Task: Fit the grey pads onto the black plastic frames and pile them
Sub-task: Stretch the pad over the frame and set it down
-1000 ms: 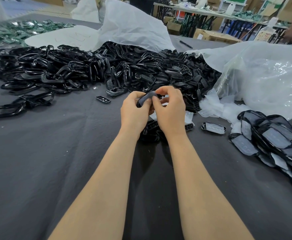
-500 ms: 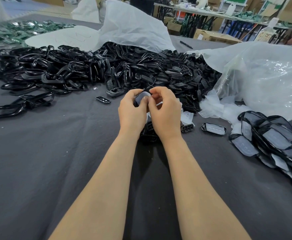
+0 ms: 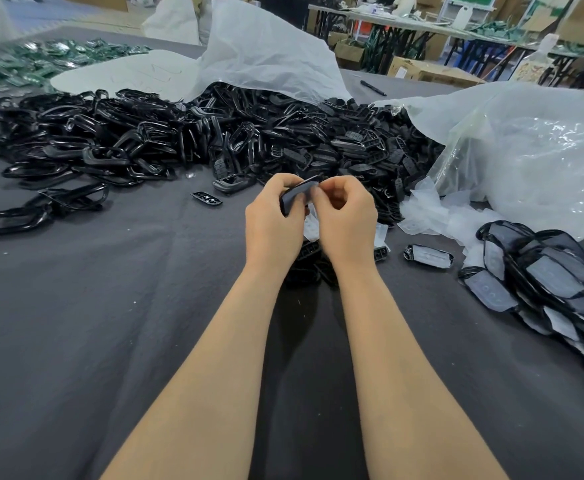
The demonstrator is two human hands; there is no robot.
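Note:
Both hands meet above the middle of the dark cloth. My left hand (image 3: 272, 226) grips a black plastic frame with a grey pad (image 3: 297, 197) in it, tilted on edge. My right hand (image 3: 344, 216) pinches the frame's upper right end with curled fingers. Under my hands lie a few loose frames and pale pads (image 3: 309, 251), partly hidden. A large heap of black frames (image 3: 283, 140) spreads behind. At the right sits a pile of fitted frames with grey pads (image 3: 553, 275), and one fitted piece (image 3: 428, 256) lies alone beside it.
White plastic sheeting (image 3: 262, 53) covers the back of the heap. A clear bag (image 3: 532, 147) lies at the right with translucent pads (image 3: 435, 216) spilling from it. Big black loops (image 3: 17, 216) lie at the left, one small frame (image 3: 207, 198) near the centre, green parts (image 3: 41, 60) far left.
The frame in my hands has turned, so its grey pad side now faces me on edge. Both hands shifted slightly but stay together over the same spot.

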